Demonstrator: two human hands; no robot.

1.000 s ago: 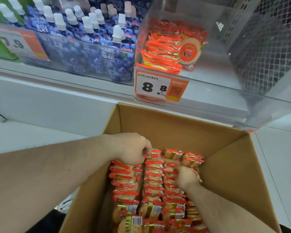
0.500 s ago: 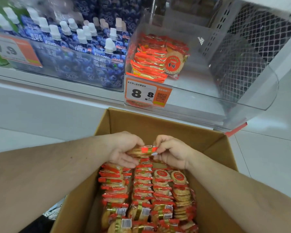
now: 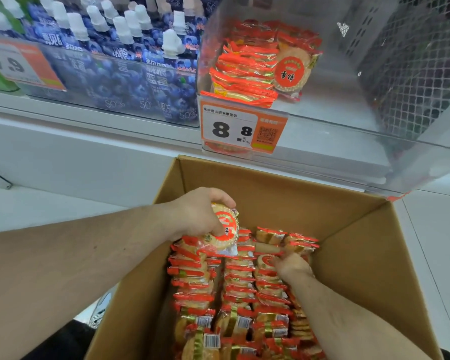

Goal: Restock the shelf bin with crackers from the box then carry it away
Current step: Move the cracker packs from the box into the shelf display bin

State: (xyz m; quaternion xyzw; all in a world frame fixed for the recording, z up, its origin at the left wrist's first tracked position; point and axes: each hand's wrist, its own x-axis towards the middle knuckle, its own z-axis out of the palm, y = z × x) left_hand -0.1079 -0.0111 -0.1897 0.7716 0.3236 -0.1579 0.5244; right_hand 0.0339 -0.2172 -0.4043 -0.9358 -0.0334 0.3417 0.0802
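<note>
An open cardboard box (image 3: 353,255) holds several rows of red-wrapped cracker packs (image 3: 239,289). My left hand (image 3: 200,216) grips a round cracker pack (image 3: 225,228) at the box's far left, lifted just above the rows. Deeper in the box at the right, my right hand (image 3: 291,266) is down among the packs, its fingers curled on one pack; the fingertips are partly hidden. Above the box, the clear shelf bin (image 3: 374,157) holds a small pile of the same crackers (image 3: 257,66) at its left side.
A price tag reading 8.8 (image 3: 242,128) hangs on the bin's front. Blue pouches with white caps (image 3: 130,55) fill the neighbouring bin at left. A mesh panel (image 3: 413,74) closes the bin's right side. White floor tiles lie to the right of the box.
My hands came together on one pack at the box's far edge, then parted. The left hand now holds the pack alone and the right hand has gone back down into the right rows.
</note>
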